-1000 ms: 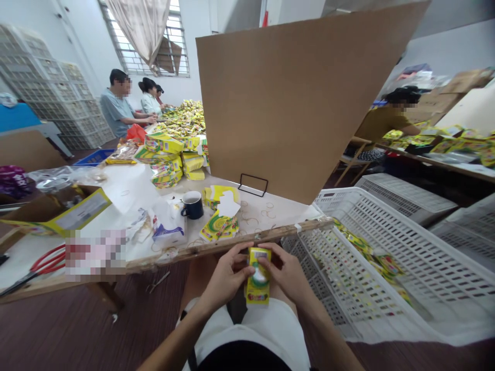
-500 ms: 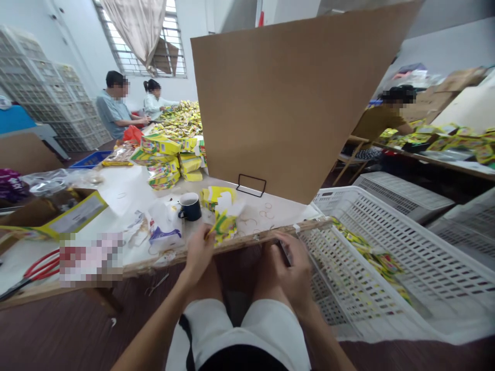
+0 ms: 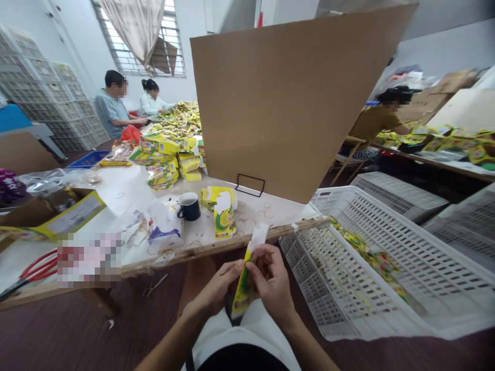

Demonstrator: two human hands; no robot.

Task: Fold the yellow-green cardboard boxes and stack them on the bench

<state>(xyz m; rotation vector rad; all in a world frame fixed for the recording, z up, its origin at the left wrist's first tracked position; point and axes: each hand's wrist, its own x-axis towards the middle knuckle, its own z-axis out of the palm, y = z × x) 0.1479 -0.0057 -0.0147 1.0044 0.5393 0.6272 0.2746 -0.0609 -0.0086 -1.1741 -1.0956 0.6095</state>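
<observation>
Over my lap, below the table's front edge, both hands hold one flat yellow and green carton (image 3: 244, 288) with a white flap at its top. My left hand (image 3: 217, 291) pinches its left side. My right hand (image 3: 270, 278) grips its right side with closed fingers. On the table (image 3: 127, 190) just ahead lies a small pile of the same flat cartons (image 3: 223, 219). A white slatted crate (image 3: 386, 288) to my right holds several yellow packs (image 3: 371, 255).
A dark mug (image 3: 189, 206) stands beside the carton pile, with rubber bands scattered round it. A tall brown cardboard sheet (image 3: 294, 98) stands upright behind. Stacks of yellow packs (image 3: 166, 159) fill the far table, where two people sit. Another person sits at the right.
My left hand took a flat carton from the pile on the table and brought it down to my lap. My right hand came back from the crate side and joined it on the carton.
</observation>
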